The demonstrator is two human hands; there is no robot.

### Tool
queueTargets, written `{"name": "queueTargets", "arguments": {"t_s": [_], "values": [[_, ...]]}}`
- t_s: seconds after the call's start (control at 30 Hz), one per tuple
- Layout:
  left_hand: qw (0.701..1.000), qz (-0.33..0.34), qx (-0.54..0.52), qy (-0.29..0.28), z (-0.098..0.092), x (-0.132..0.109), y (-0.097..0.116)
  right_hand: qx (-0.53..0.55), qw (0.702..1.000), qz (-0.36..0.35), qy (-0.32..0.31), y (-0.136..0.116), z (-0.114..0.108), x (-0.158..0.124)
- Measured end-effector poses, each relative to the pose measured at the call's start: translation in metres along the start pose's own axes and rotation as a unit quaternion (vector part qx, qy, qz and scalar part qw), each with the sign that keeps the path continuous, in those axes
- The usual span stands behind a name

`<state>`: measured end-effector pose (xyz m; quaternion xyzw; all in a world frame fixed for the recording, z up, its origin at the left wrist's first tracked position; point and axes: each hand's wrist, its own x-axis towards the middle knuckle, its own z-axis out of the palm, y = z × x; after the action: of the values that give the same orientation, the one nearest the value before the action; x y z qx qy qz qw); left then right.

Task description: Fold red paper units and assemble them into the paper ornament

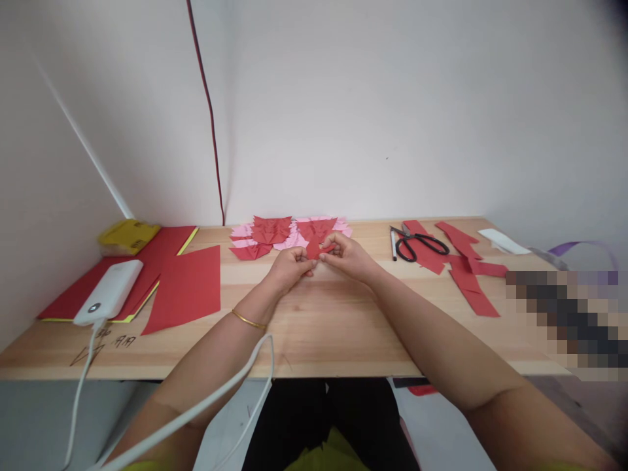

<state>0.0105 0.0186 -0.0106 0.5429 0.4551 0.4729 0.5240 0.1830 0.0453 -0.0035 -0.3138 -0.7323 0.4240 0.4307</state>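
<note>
At the middle of the desk (333, 327), the left hand (289, 267) and right hand (352, 259) pinch a small red paper piece (313, 249) in their fingers (337, 240) from both sides, probably to steady it, with scissors (413, 236) lying apart, seemingly for elbow room.

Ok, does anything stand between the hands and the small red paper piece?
Nothing visible does: the left hand and right hand both hold the small red paper piece directly. The folded red and pink papers lie beyond it, not between.
</note>
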Motion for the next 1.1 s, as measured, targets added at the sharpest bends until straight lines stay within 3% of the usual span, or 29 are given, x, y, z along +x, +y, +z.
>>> {"name": "queueTargets", "arguments": {"t_s": [0.2, 0.57, 0.93, 1.1], "values": [[1.000, -0.004, -0.015, -0.015, 0.000, -0.001, 0.001, -0.015, 1.000, -0.014, 0.012, 0.001, 0.001, 0.000], [0.999, 0.022, 0.040, 0.013, 0.001, -0.003, 0.005, -0.016, 1.000, -0.009, 0.012, -0.001, 0.003, 0.000], [0.998, 0.043, 0.038, -0.025, -0.005, -0.002, 0.007, -0.017, 1.000, 0.021, -0.015, -0.007, -0.002, 0.000], [0.999, 0.031, 0.021, -0.035, -0.009, -0.002, 0.010, 0.042, 0.998, 0.046, -0.030, -0.006, -0.002, 0.000]]}}
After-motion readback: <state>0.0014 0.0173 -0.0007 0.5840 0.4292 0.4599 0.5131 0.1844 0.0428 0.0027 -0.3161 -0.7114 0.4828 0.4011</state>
